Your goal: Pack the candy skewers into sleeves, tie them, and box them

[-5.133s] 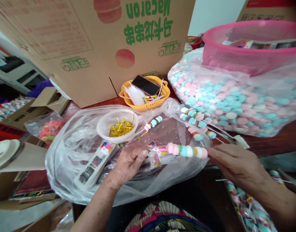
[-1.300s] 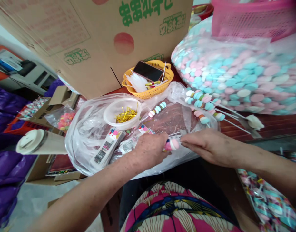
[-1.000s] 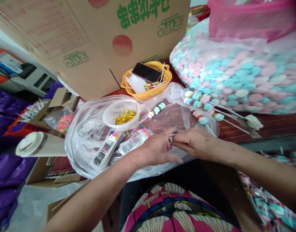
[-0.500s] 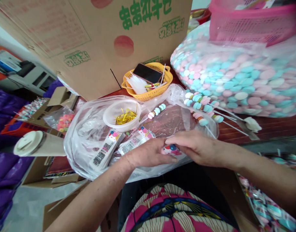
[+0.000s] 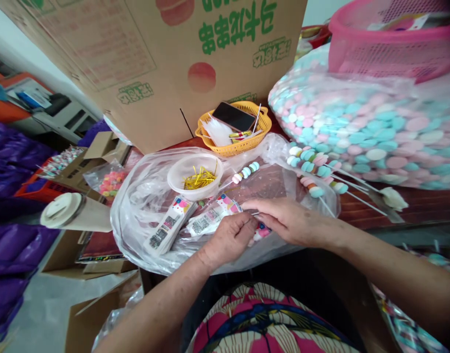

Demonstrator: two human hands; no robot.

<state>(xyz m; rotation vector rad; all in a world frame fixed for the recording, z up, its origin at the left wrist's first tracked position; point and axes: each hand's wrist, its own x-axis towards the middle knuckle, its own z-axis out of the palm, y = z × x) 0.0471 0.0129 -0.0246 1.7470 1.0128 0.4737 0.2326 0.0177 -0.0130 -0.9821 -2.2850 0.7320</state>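
Observation:
My left hand (image 5: 232,236) and my right hand (image 5: 289,221) meet over the front of the plastic sheet, fingers closed. Between and just below them shows a small printed bag (image 5: 262,231), pink with red and blue patches, mostly covered by my fingers. A thin pale stick-like piece lies at my fingertips. Left of my hands are a stack of printed bags (image 5: 170,226) and a looser pile of them (image 5: 210,218). Beyond them stands a clear bowl (image 5: 173,182) holding gold twist ties (image 5: 200,179). One marshmallow skewer (image 5: 246,172) lies beside the bowl.
Several marshmallow skewers (image 5: 316,164) lie to the right, by a huge bag of marshmallows (image 5: 364,127) under a pink basket (image 5: 387,54). A yellow basket (image 5: 232,148) with a phone (image 5: 234,116) sits before a large carton (image 5: 166,54). A lidded cup (image 5: 88,213) stands left.
My left hand has drawn its thumb and fingers into a tighter pinch beside my right fingertips. The printed bag still shows beneath my hands. The whole view has shifted slightly.

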